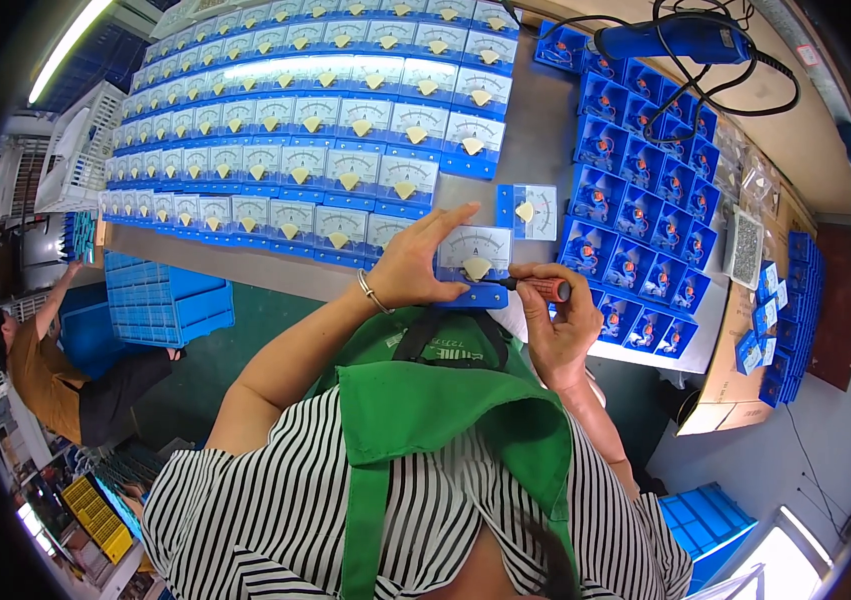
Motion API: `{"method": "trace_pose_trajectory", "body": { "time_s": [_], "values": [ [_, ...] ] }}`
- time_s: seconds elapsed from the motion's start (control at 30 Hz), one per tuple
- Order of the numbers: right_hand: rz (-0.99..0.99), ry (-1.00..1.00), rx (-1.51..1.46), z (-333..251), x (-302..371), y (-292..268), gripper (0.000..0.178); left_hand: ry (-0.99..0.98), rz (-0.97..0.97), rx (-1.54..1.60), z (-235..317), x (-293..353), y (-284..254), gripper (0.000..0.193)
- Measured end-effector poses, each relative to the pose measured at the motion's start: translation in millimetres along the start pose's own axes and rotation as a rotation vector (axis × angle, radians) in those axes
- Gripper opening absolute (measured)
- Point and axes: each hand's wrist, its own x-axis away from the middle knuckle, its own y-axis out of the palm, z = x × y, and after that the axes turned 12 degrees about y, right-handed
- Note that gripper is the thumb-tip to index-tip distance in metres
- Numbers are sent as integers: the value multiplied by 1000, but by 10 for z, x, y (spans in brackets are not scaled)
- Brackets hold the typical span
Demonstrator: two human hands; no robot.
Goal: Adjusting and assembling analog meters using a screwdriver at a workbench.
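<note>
At the table's near edge sits a panel meter (475, 247) with a white dial, a pale yellow fan-shaped piece and a blue base. My left hand (413, 262), a metal bangle on its wrist, grips the meter by its left side, thumb at the lower edge. In my right hand (567, 325) is a screwdriver (551, 290) with a red and black handle, pinched between the fingers. Its shaft points left at the meter's lower right edge; the tip is too small to make out. Just beyond, a second meter (537, 212) lies turned sideways.
Rows of similar meters (310, 115) fill the table's left. Blue open cases (635, 215) with small parts stand at right. Beyond them lies a blue cylindrical tool (675, 38) with black cables. A tray of small parts (743, 245) is far right. Another person (55, 375) stands at left near blue crates (160, 300).
</note>
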Motion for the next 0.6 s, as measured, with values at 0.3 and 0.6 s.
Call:
{"method": "trace_pose_trajectory", "body": {
  "time_s": [0.3,0.6],
  "values": [
    [-92,99,-146,-45,-69,-40,23,-8,-31,-20,26,18,-19,93],
    [-109,466,-125,550,-259,-231,9,39,80,235,136,-98,-182,97]
  ]
}}
